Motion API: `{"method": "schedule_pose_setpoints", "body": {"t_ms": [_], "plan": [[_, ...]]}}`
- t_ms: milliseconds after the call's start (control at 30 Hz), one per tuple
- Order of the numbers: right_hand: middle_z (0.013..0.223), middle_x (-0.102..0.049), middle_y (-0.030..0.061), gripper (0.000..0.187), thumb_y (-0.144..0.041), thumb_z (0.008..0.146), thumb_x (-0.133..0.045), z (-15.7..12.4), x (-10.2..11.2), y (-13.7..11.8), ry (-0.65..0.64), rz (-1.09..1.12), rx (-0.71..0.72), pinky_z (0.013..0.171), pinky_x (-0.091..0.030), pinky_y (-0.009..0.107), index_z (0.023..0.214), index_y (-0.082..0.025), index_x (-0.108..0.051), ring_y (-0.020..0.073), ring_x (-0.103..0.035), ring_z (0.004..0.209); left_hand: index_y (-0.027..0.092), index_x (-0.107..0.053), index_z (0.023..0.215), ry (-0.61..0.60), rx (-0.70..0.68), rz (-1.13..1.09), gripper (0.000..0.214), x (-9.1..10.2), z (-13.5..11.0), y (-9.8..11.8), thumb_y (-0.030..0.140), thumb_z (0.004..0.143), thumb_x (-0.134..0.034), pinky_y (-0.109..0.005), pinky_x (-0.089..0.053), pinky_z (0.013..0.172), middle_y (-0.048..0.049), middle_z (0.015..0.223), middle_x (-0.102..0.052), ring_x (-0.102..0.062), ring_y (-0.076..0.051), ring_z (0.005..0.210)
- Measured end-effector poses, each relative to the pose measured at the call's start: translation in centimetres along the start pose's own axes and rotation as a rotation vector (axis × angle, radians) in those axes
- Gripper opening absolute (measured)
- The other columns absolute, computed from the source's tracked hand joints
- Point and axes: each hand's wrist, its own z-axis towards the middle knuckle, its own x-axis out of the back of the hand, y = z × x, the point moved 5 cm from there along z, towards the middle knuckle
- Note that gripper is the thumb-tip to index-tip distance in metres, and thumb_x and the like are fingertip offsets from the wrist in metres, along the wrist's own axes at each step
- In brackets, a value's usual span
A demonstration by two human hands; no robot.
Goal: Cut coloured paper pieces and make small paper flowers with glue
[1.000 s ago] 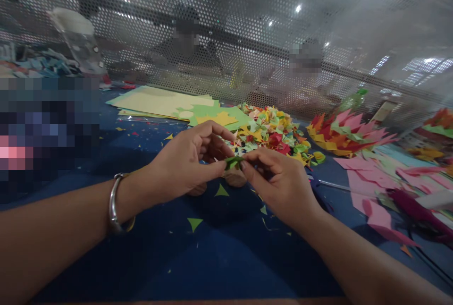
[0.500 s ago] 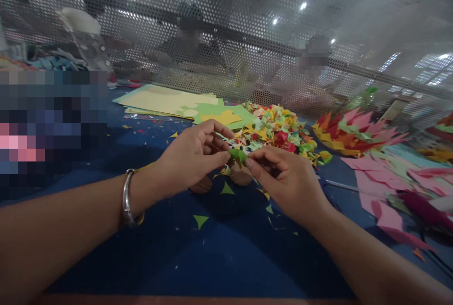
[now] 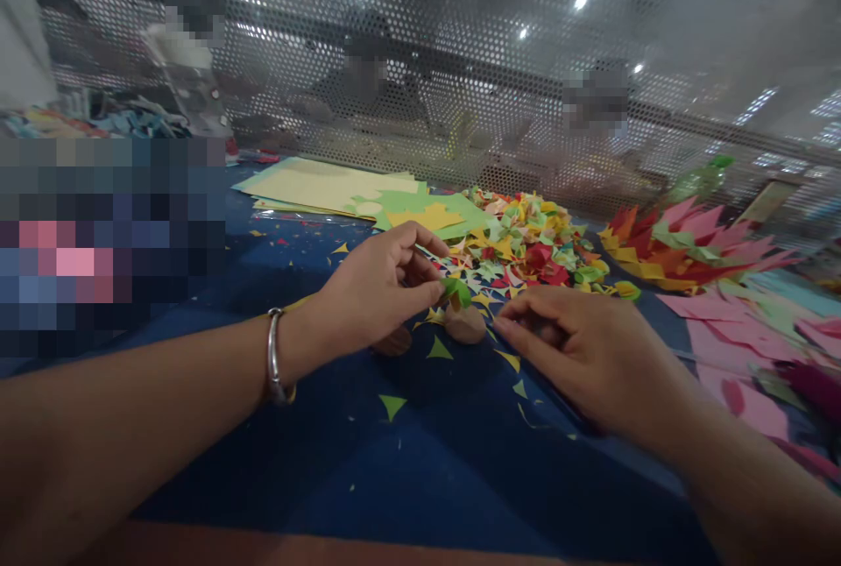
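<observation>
Hands: left hand [image 3: 378, 290] pinches a small folded green paper piece [image 3: 457, 290] between thumb and forefinger, just above the blue worktop [image 3: 407, 478]. Right hand [image 3: 591, 356] is loosely curled and low beside it, nothing seen in it.

Risk: the one-handed pinch looks light. The fold may spring open, or drop into the scrap heap [image 3: 532, 246] just behind.

Count: two hands, one scrap heap, two brown round lumps [image 3: 465, 323], one green paper piece.

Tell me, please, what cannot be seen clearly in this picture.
All in the head view.
Green paper piece: the left hand covers part of it; shape unclear.
Right hand: curled fingers hide whether it holds anything.
Tan round object: too blurred to identify.
Left side: a pixelated patch hides everything there.
</observation>
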Motion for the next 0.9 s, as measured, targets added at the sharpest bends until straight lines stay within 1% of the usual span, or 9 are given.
{"method": "schedule_pose_setpoints", "body": {"t_ms": [33,133,233,300,333,400,533,767,900], "plan": [[0.057,-0.063,-0.0007,0.02,-0.037,0.091,-0.063,-0.4,0.3,0.3,-0.009,-0.013,-0.01,0.042,-0.035,0.026,0.077,-0.024,-0.07,0.0143,-0.053,0.043,0.019,-0.059,0.104,0.004,-0.003,0.003,0.033,0.0,0.0,0.0,0.02,0.074,-0.07,-0.029,-0.053,0.068,0.0022,0.078,-0.064,-0.064,-0.014,0.072],[0.059,-0.069,0.0033,0.023,-0.047,0.088,-0.065,-2.4,1.6,1.8,0.059,-0.058,-0.054,0.043,-0.041,0.03,0.076,-0.028,-0.071,0.0189,-0.06,0.045,0.019,-0.059,0.105,0.003,-0.006,0.001,0.032,0.0,-0.1,0.0,0.019,0.074,-0.07,-0.028,-0.053,0.068,0.0021,0.079,-0.064,-0.064,-0.014,0.072],[0.075,-0.077,0.0086,0.024,-0.057,0.083,-0.069,-5.1,3.0,5.4,0.112,-0.186,-0.253,0.047,-0.049,0.036,0.083,-0.034,-0.077,0.0245,-0.068,0.051,0.018,-0.059,0.103,0.004,0.005,-0.012,0.03,-0.1,-0.2,0.1,0.016,0.075,-0.069,-0.028,-0.053,0.067,0.0021,0.078,-0.064,-0.064,-0.014,0.072],[0.085,-0.08,0.0107,0.026,-0.06,0.076,-0.076,-6.9,3.4,8.0,0.043,-0.226,-0.366,0.05,-0.052,0.038,0.088,-0.037,-0.079,0.0271,-0.072,0.06,0.018,-0.059,0.104,0.008,0.005,-0.018,0.031,-0.1,-0.2,0.2,0.016,0.075,-0.069,-0.028,-0.053,0.067,0.002,0.078,-0.064,-0.064,-0.014,0.071],[0.085,-0.08,0.0105,0.025,-0.059,0.076,-0.077,-7.7,3.6,9.1,0.027,-0.221,-0.408,0.053,-0.053,0.038,0.09,-0.038,-0.079,0.0266,-0.073,0.063,0.018,-0.059,0.105,0.011,0.003,-0.02,0.032,-0.1,-0.2,0.2,0.016,0.075,-0.07,-0.028,-0.053,0.067,0.0018,0.078,-0.064,-0.064,-0.014,0.071],[0.079,-0.078,0.0097,0.025,-0.06,0.077,-0.076,-9.0,3.8,10.7,-0.001,-0.179,-0.445,0.049,-0.051,0.037,0.09,-0.039,-0.078,0.0235,-0.07,0.055,0.018,-0.059,0.106,0.017,-0.001,-0.018,0.033,0.0,-0.2,0.2,0.017,0.075,-0.07,-0.028,-0.053,0.066,0.0016,0.078,-0.064,-0.064,-0.014,0.071],[0.078,-0.076,0.0119,0.032,-0.062,0.069,-0.082,-10.0,4.3,11.5,0.125,-0.189,-0.441,0.049,-0.05,0.039,0.084,-0.035,-0.076,0.0257,-0.069,0.057,0.019,-0.059,0.105,0.021,-0.009,-0.015,0.032,0.1,-0.1,0.2,0.018,0.076,-0.071,-0.028,-0.053,0.066,0.0013,0.078,-0.065,-0.065,-0.015,0.073],[0.065,-0.071,0.0088,0.031,-0.047,0.058,-0.09,-9.1,4.3,10.5,0.144,-0.171,-0.573,0.047,-0.049,0.039,0.076,-0.03,-0.071,0.0243,-0.064,0.049,0.019,-0.059,0.104,0.029,-0.008,-0.014,0.031,0.1,-0.3,0.3,0.019,0.076,-0.071,-0.028,-0.052,0.065,0.0014,0.078,-0.065,-0.065,-0.014,0.072],[0.064,-0.071,0.0076,0.029,-0.044,0.062,-0.087,-8.7,4.6,10.5,0.158,-0.169,-0.559,0.049,-0.05,0.04,0.079,-0.029,-0.07,0.0251,-0.065,0.047,0.02,-0.059,0.105,0.016,-0.004,-0.01,0.031,0.0,-0.4,0.1,0.021,0.077,-0.072,-0.029,-0.053,0.065,0.0009,0.078,-0.065,-0.065,-0.015,0.072]]}}
